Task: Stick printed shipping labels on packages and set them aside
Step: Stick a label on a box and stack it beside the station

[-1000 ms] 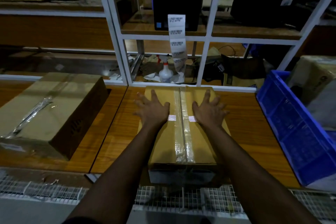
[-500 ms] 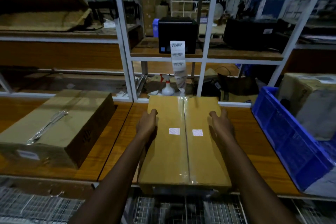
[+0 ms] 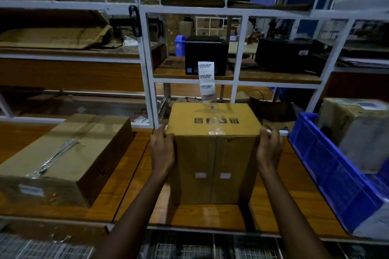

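A taped cardboard box (image 3: 214, 153) stands upright on its end in the middle of the wooden table (image 3: 130, 191). Two small white stickers sit on the face turned toward me. My left hand (image 3: 162, 151) grips the box's upper left edge, and my right hand (image 3: 269, 149) grips its upper right edge. Behind it, a strip of printed labels (image 3: 206, 79) hangs from a black label printer (image 3: 206, 54) on the shelf, its lower end reaching the box's top.
A larger taped carton (image 3: 63, 157) lies on the table at the left. A blue plastic crate (image 3: 336, 172) stands at the right, with another carton (image 3: 357, 124) behind it. White metal shelving (image 3: 147, 69) rises behind the table. Wire mesh runs below the front edge.
The box lay flat under my palms; my hands slid to its sides and tipped it up onto its end. The view has risen.
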Demonstrator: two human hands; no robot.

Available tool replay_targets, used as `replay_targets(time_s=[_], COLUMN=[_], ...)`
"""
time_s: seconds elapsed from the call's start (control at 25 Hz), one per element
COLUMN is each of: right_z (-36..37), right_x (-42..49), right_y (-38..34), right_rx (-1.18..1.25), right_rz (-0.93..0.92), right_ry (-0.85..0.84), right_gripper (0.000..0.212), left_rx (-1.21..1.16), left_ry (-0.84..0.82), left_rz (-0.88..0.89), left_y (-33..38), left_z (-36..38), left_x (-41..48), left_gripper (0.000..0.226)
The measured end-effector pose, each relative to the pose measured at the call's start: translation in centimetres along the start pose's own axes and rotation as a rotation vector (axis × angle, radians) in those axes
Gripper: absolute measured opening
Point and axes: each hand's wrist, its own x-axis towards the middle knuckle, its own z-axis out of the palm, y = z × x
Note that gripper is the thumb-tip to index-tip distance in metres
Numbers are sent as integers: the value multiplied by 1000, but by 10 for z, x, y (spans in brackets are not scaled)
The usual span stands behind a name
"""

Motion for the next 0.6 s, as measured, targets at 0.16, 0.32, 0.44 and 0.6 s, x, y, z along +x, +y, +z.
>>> replay_targets(time_s=[0.16, 0.32, 0.44, 0.6], right_z=[5, 25, 26, 26], right_x=[-2, -2, -2, -7], right_y=[-10, -26, -22, -18], right_rx=[-559, -920, -1016, -1050], right_rz=[-290, -517, -522, -520], right_ry=[-91, -390, -464, -449], right_gripper=[60, 86, 84, 80], left_rx=[487, 937, 999, 1027], left_ry=[-98, -342, -449, -437], left_rz=[214, 452, 455, 456], left_y=[14, 40, 40, 34], left_z=[2, 20, 29, 32], left_x=[1, 13, 15, 9], left_gripper=[45, 66, 76, 81])
